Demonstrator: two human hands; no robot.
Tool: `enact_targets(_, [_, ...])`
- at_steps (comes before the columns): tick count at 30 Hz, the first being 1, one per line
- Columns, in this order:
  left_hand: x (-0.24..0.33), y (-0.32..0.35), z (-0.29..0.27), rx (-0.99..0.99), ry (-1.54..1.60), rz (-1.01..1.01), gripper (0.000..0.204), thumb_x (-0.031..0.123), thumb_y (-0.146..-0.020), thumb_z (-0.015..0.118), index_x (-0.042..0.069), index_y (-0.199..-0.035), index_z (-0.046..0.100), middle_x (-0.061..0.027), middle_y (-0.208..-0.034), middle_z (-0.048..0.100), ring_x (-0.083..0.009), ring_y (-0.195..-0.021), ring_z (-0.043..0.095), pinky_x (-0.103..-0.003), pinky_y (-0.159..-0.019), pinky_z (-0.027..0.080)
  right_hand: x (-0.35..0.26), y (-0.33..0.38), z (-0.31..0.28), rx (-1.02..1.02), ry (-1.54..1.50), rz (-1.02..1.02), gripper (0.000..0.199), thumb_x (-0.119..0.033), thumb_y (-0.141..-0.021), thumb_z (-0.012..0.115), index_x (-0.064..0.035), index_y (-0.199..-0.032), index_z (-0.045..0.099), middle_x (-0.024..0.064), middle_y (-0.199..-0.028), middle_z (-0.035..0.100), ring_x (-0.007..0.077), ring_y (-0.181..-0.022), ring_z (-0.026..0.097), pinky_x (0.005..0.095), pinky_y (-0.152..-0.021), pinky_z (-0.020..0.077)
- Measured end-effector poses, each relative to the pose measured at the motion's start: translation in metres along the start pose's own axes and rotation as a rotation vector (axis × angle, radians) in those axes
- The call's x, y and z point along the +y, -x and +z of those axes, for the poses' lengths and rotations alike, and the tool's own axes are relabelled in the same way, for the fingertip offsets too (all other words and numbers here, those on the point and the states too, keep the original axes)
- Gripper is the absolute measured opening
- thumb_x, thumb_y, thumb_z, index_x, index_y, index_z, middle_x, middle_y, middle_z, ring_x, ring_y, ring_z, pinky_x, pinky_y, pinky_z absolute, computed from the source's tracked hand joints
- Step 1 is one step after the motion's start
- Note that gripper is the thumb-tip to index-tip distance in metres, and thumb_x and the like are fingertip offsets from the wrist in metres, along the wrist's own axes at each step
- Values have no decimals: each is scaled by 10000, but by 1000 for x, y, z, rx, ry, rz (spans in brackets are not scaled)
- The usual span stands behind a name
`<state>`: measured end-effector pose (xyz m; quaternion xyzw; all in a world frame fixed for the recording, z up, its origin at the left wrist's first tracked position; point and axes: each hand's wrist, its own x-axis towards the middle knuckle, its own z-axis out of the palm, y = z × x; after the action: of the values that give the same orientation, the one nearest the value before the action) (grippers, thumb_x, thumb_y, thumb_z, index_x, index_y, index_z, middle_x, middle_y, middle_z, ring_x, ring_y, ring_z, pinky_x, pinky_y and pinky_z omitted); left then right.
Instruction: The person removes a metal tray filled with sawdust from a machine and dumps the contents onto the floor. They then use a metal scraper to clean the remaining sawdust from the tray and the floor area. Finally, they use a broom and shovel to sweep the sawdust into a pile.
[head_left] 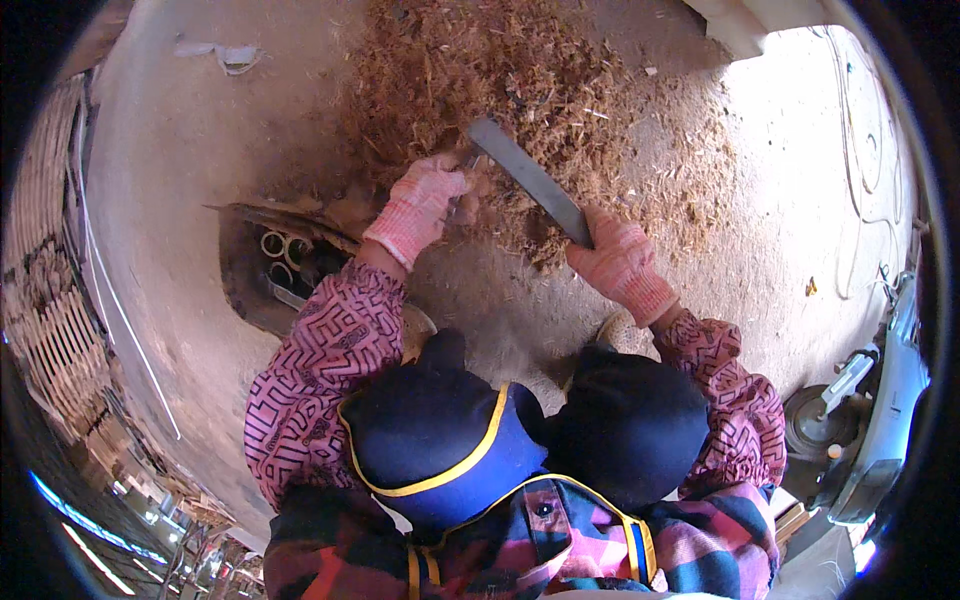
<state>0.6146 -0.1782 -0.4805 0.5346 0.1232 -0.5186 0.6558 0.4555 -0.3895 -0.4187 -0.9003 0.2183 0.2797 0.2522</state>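
Note:
My right hand (625, 265), in a pink knitted glove, is closed round the hidden handle of a long knife (530, 178). Its flat grey blade slants up and left, with the tip near my left hand. My left hand (420, 205), gloved alike, has its fingers curled round something small and brownish, blurred by motion; I cannot make out its kind. Both hands are over the near edge of a heap of brown fibrous shavings (560, 95) on the ground. Left of my left forearm sits a dark open container (237, 265) holding several pale ring-shaped pieces (272, 243).
My dark-clad knees (430, 430) are bent up between my forearms. A motorbike or similar vehicle (885, 400) stands at the right edge. A cable (848, 190) lies on the floor at far right. Stacked wooden slats (60, 350) line the left, beside a white cord (120, 310).

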Motion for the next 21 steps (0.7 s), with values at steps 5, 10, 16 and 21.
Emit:
enact_targets(5, [5,4,8,56,81,112,207,48,-851,624,31,-1055,595,-107,-896,666,-246,-689,660,-419,-651,589,1,16,0,112,-121,28,395,-354,-762,672,-83,-1046,627,199,-835,674,367,-819,672,452,-719,533])
enact_targets(10, [0,3,-13,9,184,155,205,11,-871,575,33,-1072,610,-145,-996,679,-294,-807,694,-467,-773,600,11,11,15,35,-130,49,355,-326,-772,675,-90,-1035,638,159,-819,679,317,-804,679,430,-733,521])
enact_targets(16, [12,18,-6,13,168,201,393,15,-889,558,-5,-1281,549,-162,-1049,681,-272,-884,686,-441,-809,594,60,46,28,47,-454,188,354,-300,-750,679,-106,-1046,667,139,-813,677,283,-785,675,408,-716,511])
enact_targets(21, [15,28,-1,-28,147,269,437,45,-881,588,-1,-1312,532,-157,-1065,677,-258,-876,685,-415,-820,590,75,58,50,25,-628,221,304,-271,-763,655,-123,-1024,698,116,-798,689,249,-745,674,388,-704,518])
